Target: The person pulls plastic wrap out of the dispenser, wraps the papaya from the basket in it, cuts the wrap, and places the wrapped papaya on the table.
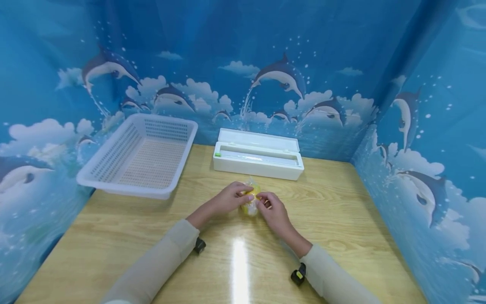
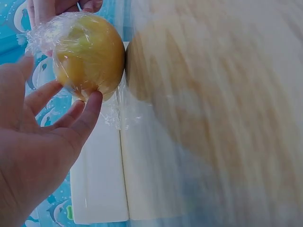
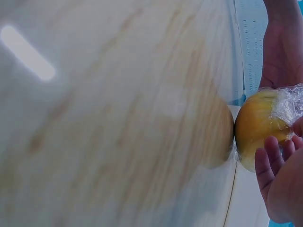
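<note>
A round yellow-orange fruit (image 2: 102, 56) in clear cling film sits on the table before me. The film (image 2: 47, 35) is bunched into a crumpled tuft on its top. My left hand (image 1: 229, 197) holds the wrapped fruit at its side, fingertips against its surface and thumb up by the tuft. From the other side, my right hand (image 1: 274, 212) pinches the film with thumb and forefinger; its lower fingers (image 3: 272, 156) lie curled near the fruit. Part of the right fingertips runs out of the right wrist view.
Behind the fruit stands a long white cling film box (image 1: 258, 168), lid raised, with a green piece (image 1: 217, 154) at its left end. A white slotted plastic basket (image 1: 171, 185) stands at the back left. Dolphin-print curtains (image 1: 228, 50) border the wooden table (image 1: 326, 228).
</note>
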Demonstrator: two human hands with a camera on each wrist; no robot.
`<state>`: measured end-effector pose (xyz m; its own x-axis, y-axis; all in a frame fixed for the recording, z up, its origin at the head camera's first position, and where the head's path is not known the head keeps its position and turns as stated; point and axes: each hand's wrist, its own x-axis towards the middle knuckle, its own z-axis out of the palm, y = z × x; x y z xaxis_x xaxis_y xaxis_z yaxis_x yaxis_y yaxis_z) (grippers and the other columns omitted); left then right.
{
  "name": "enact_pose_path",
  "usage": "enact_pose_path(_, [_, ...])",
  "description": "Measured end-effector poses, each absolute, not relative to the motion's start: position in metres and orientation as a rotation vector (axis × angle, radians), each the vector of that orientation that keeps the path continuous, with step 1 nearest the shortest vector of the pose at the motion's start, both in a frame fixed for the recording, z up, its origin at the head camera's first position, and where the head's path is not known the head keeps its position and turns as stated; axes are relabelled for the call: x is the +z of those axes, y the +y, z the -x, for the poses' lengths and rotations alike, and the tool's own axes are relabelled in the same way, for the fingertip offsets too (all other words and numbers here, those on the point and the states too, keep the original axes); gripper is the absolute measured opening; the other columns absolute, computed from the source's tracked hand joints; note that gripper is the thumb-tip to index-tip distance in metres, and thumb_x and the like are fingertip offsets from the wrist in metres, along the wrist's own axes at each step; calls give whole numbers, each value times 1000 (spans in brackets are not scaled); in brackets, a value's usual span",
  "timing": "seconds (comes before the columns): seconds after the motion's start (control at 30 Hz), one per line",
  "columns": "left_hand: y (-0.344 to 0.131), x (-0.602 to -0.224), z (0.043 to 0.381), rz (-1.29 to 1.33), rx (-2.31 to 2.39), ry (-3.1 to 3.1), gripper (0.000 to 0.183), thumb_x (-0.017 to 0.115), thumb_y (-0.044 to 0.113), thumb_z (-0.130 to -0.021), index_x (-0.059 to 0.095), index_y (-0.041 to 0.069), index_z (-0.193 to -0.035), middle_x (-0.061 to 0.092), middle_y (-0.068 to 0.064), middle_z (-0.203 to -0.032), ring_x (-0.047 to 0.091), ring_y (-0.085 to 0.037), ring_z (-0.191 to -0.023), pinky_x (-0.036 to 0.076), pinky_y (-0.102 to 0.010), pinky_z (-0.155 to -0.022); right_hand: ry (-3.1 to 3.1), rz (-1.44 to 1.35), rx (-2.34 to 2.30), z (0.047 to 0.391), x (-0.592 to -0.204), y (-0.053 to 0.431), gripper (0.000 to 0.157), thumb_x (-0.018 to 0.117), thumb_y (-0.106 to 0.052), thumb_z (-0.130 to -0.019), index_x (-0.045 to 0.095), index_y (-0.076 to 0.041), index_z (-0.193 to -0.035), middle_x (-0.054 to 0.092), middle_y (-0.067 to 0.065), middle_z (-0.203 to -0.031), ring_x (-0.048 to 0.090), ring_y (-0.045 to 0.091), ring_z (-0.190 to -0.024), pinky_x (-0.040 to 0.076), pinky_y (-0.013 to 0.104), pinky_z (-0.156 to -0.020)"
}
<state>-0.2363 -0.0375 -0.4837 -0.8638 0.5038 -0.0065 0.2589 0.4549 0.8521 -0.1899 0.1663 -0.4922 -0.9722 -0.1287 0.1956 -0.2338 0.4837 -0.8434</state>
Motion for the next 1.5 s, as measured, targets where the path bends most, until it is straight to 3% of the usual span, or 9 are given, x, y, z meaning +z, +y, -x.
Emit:
enact_pose_path(0.13, [-39, -482, 235, -652, 1306, 2414, 76, 71, 57, -87, 49, 20, -150, 38, -16, -154, 55, -27, -124, 54, -38, -101, -2608, -349, 1516, 190, -494, 166, 20, 69, -12, -95, 67, -8, -115, 62, 5, -95, 57, 15, -83, 51, 20, -71])
enact_pose_path(0.33, [-42, -479, 230, -665, 1214, 2406, 96, 81, 56, -78, 38, 20, -156, 26, -15, -161, 49, -29, -133, 49, -39, -108, -2609, -376, 1524, 192, -497, 166, 20, 69, -13, -95, 68, -9, -115, 61, 5, -95, 57, 14, -84, 51, 20, -74])
enact_pose_path(0.6, [-45, -482, 230, -689, 1285, 2415, 65, 71, 33, -95, 46, 15, -152, 36, -18, -154, 50, -30, -131, 51, -41, -106, -2634, -392, 1521, 192, -495, 166, 19, 69, -14, -96, 68, -11, -114, 61, 3, -94, 57, 15, -86, 51, 21, -73])
enact_pose_path(0.77, [-44, -485, 233, -679, 1305, 2432, 57, 67, 28, -98, 49, 16, -150, 40, -18, -151, 50, -32, -132, 51, -42, -106, -2635, -393, 1514, 193, -493, 167, 18, 68, -17, -97, 67, -11, -114, 60, 2, -93, 57, 16, -86, 51, 21, -71])
enact_pose_path(1.1, [-37, -485, 233, -621, 1368, 2416, 50, 66, 21, -98, 53, 18, -146, 42, -15, -153, 46, -33, -138, 46, -47, -110, -2632, -361, 1609, 195, -490, 168, 23, 68, -25, -98, 66, -12, -116, 60, 5, -93, 55, 16, -82, 48, 20, -68])
enact_pose_path(1.33, [-33, -482, 233, -620, 1420, 2361, 60, 67, 16, -97, 43, 15, -153, 44, -11, -154, 54, -29, -131, 50, -41, -107, -2660, -264, 1632, 194, -488, 168, 18, 68, -25, -97, 65, -16, -111, 59, 3, -88, 53, 15, -76, 45, 20, -61])
enact_pose_path(1.5, [-32, -483, 233, -639, 1437, 2347, 58, 68, 16, -97, 46, 12, -150, 46, -11, -153, 55, -29, -130, 50, -40, -107, -2657, -209, 1655, 193, -487, 169, 18, 67, -30, -98, 64, -15, -108, 60, 4, -84, 55, 16, -71, 46, 20, -59])
